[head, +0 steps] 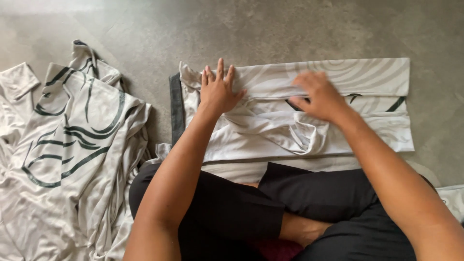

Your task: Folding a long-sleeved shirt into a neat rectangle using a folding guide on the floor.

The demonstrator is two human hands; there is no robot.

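Sitting cross-legged on the floor [290,29], both hands apart and flat on a folded white shirt [299,125]: left hand [218,91] by its collar end, right hand [320,96] mid-fold, blurry. Shirt pile [63,145] lies left.

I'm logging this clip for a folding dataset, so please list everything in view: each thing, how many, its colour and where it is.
Folded shirt: one, white with pale swirls and dark lines, flat on the floor ahead of the knees, under both hands.
Shirt pile: several, exact count unclear, white with dark curved lines, heaped at far left.
Floor: one, grey concrete, under everything.
Cloth edge: one, white, at the right border, kind unclear.
Legs: two, crossed, in black shorts, bottom centre.
Left hand: flat, fingers spread, on the shirt's left part.
Right hand: blurred, on the shirt's middle.
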